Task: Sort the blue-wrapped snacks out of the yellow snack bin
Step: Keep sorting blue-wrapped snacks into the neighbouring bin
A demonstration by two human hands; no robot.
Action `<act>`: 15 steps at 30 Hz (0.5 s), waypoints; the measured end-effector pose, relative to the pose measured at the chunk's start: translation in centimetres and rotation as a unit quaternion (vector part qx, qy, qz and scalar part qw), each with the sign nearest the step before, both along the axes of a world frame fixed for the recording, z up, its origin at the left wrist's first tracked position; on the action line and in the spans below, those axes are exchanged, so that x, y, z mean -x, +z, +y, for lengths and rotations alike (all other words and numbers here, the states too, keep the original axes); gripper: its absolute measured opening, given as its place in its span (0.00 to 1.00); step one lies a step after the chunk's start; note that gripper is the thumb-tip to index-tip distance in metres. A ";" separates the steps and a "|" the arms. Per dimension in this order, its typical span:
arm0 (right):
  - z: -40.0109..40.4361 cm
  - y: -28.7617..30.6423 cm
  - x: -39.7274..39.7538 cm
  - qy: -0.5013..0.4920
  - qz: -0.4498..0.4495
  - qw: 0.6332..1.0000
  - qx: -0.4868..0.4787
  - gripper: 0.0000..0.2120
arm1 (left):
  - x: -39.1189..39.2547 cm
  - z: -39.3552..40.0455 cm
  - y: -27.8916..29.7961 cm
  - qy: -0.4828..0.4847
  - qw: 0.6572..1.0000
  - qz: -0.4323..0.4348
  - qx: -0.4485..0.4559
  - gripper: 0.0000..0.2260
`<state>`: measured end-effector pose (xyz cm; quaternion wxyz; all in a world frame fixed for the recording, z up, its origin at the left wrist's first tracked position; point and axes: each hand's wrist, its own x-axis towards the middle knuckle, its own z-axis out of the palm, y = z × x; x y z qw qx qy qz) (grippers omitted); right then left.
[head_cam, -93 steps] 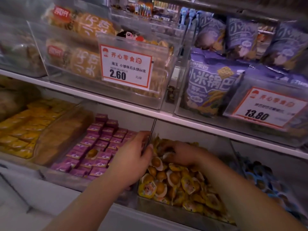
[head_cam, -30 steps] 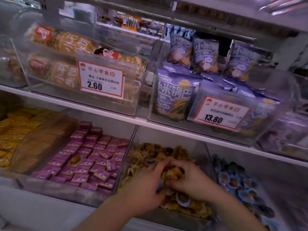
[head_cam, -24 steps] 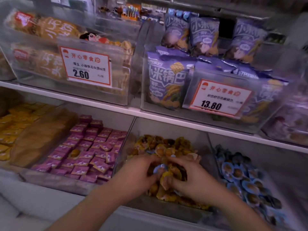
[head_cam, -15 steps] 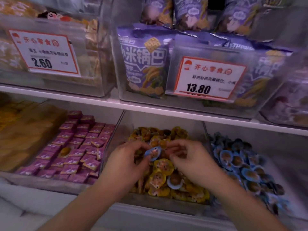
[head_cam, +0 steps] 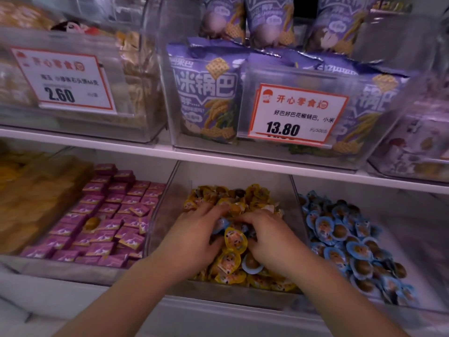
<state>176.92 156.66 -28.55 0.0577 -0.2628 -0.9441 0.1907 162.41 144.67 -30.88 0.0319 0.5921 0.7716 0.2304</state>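
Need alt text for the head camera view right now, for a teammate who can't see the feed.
Both hands dig in the clear bin of yellow-wrapped snacks on the lower shelf: the left hand pinches a blue-wrapped snack, the right hand beside it. Another blue-wrapped piece lies among the yellow, a bin of blue-wrapped snacks to the right, purple packets to the left.

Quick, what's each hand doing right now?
Left hand: pinches a blue-wrapped snack in the yellow snack bin.
Right hand: fingers curled into the pile; hold unclear.
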 end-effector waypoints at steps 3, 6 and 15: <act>-0.1 -0.7 0.3 0.015 0.015 0.999 -0.027 0.22 | -0.2 0.7 0.2 -0.023 0.998 0.032 0.045 0.23; -0.1 -0.9 0.2 -0.017 0.058 0.997 -0.055 0.15 | 0.3 0.8 0.3 -0.028 0.999 -0.034 -0.008 0.16; 0.4 2.3 -0.9 -0.144 0.276 0.938 0.151 0.11 | 0.5 0.1 1.4 0.114 0.962 -0.150 -0.199 0.08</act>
